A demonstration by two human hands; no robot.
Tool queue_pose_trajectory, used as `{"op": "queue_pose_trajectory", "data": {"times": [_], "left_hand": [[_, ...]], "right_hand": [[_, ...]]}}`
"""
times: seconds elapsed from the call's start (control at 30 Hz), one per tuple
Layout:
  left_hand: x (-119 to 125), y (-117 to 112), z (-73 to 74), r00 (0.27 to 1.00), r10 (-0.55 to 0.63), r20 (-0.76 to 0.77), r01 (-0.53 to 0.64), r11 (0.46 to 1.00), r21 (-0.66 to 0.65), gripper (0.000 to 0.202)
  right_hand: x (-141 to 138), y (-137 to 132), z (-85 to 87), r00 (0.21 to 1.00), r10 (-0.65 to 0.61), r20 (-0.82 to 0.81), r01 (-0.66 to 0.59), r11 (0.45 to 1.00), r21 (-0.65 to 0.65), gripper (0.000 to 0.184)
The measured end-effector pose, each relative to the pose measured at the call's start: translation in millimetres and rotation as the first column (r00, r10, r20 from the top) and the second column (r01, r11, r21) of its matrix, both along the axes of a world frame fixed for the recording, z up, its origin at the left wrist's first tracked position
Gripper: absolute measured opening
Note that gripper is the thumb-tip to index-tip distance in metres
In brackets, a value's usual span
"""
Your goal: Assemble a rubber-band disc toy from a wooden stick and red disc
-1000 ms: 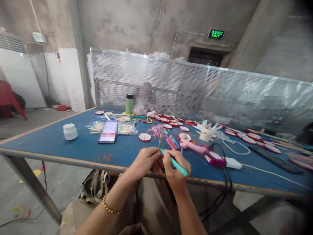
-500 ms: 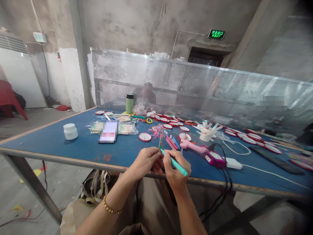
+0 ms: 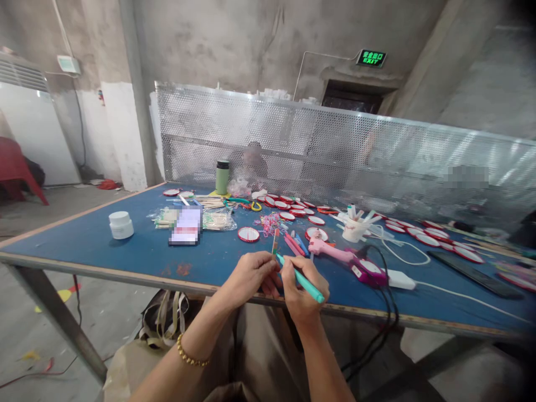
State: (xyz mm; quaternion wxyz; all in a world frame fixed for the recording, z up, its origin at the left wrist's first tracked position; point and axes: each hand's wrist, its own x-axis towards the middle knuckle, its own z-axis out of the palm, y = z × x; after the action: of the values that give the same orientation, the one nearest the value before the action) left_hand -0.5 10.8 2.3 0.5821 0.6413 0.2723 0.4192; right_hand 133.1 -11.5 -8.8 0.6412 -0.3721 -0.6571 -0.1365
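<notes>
At the table's front edge, my left hand (image 3: 255, 273) is closed on a narrow flat stick (image 3: 275, 243) with reddish and green colouring, which stands up from my fingers. My right hand (image 3: 306, 286) grips a teal marker pen (image 3: 309, 288) like a writing tool. The pen's tip meets or nearly meets the lower part of the stick; I cannot tell if they touch. My fingers hide the stick's lower end. Just beyond my hands lie pink and blue pens (image 3: 293, 244) and a round white disc with a red rim (image 3: 248, 234).
A pink and purple corded tool (image 3: 335, 252) lies to the right, beside a white cup of pens (image 3: 354, 229). Several red-rimmed discs (image 3: 427, 238) cover the right and back. A white jar (image 3: 121, 225), a phone (image 3: 186, 224) and a green bottle (image 3: 222, 178) stand or lie leftward.
My right hand and the teal marker have shifted slightly to the right. My left hand and the stick stay almost where they were.
</notes>
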Motion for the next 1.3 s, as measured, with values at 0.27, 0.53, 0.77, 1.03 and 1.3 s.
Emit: {"op": "queue_pose_trajectory", "data": {"times": [0.27, 0.53, 0.77, 1.03, 1.3], "left_hand": [[-0.2, -0.7, 0.8, 1.000, 0.013, -0.013, -0.013, 1.000, 0.024, 0.030], [-0.2, -1.2, 0.9, 1.000, 0.011, -0.005, -0.011, 1.000, 0.019, 0.030], [-0.2, -0.5, 0.3, 1.000, 0.008, 0.006, -0.008, 1.000, -0.001, 0.031], [-0.4, 0.0, 0.8, 1.000, 0.022, -0.011, -0.022, 1.000, 0.019, 0.031], [-0.5, -0.5, -0.7, 1.000, 0.003, 0.009, -0.002, 1.000, -0.005, 0.030]], "right_hand": [[0.6, 2.6, -1.1, 1.000, 0.018, 0.016, -0.018, 1.000, -0.003, 0.010], [0.4, 2.2, -1.1, 0.999, 0.032, 0.010, -0.032, 0.999, -0.012, 0.010], [0.4, 2.0, -0.1, 1.000, 0.023, -0.003, -0.023, 1.000, -0.015, 0.009], [0.2, 2.7, -1.5, 1.000, 0.022, 0.018, -0.022, 1.000, -0.016, 0.010], [-0.1, 1.0, 0.0, 1.000, 0.014, -0.001, -0.014, 1.000, -0.005, 0.010]]}}
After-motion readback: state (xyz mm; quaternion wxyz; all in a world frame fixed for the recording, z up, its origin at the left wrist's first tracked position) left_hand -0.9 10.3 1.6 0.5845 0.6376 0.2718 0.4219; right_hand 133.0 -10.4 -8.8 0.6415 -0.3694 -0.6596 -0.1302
